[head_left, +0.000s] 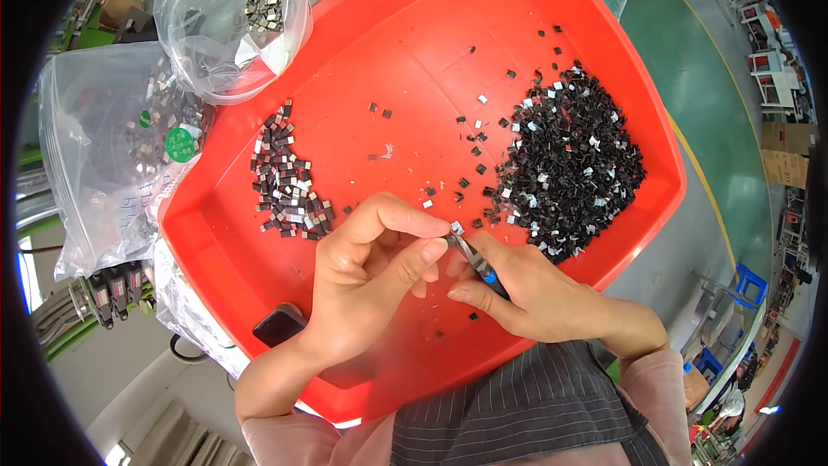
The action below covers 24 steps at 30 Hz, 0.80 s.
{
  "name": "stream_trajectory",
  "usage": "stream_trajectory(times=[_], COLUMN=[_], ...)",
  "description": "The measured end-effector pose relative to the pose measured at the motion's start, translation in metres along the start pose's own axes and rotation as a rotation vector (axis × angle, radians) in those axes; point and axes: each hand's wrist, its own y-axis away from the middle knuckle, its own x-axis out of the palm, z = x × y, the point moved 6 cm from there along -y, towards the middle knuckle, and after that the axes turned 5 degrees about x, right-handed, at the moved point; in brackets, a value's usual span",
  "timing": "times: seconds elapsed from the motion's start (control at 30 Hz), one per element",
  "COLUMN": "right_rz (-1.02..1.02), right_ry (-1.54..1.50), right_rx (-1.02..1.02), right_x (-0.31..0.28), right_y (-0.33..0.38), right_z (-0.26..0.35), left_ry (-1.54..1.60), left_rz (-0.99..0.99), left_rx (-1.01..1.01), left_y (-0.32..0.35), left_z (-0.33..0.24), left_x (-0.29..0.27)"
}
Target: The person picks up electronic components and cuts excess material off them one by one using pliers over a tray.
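Over the middle of a large red plastic tray [435, 9], my two hands meet. My left hand [371, 272] is closed in a pinch, its thumb and forefinger at a tiny silvery part [456, 228] that the fingers partly hide. My right hand [539, 293] is wrapped round small hand pliers [488, 274] with blue on the handle, and their metal jaws touch or nearly touch that part. Left of my hands lies a pile of small black-and-silver rectangular parts [285, 177]. A bigger heap of small black pieces with some white ones [573, 164] lies to the right.
Clear plastic bags holding similar parts [263, 4] overhang the tray's far left rim, and another bag with a green round sticker [179, 145] lies beside it. A dark rounded object [279, 324] sits in the tray's near left corner. Loose pieces are scattered mid-tray.
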Motion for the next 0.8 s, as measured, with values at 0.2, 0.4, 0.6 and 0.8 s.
stream_trajectory(times=[0.2,0.4,0.6,0.8], right_rz=[0.02,0.072,0.039,0.089], right_ry=[0.043,0.005,0.009,0.025], right_rx=[0.008,0.066,-0.019,-0.045], right_x=[0.001,-0.001,0.003,0.004], right_y=[0.0,0.003,0.005,0.004], right_z=[-0.003,0.003,-0.003,0.001], left_ry=[-0.012,-0.013,-0.362,-0.926], left_rz=[-0.012,0.019,0.187,0.221], left_rx=[-0.057,-0.035,-0.039,0.553], left_y=[0.0,0.002,0.001,0.003], left_z=[0.001,0.002,-0.011,-0.027], left_x=[0.001,-0.002,0.004,0.011])
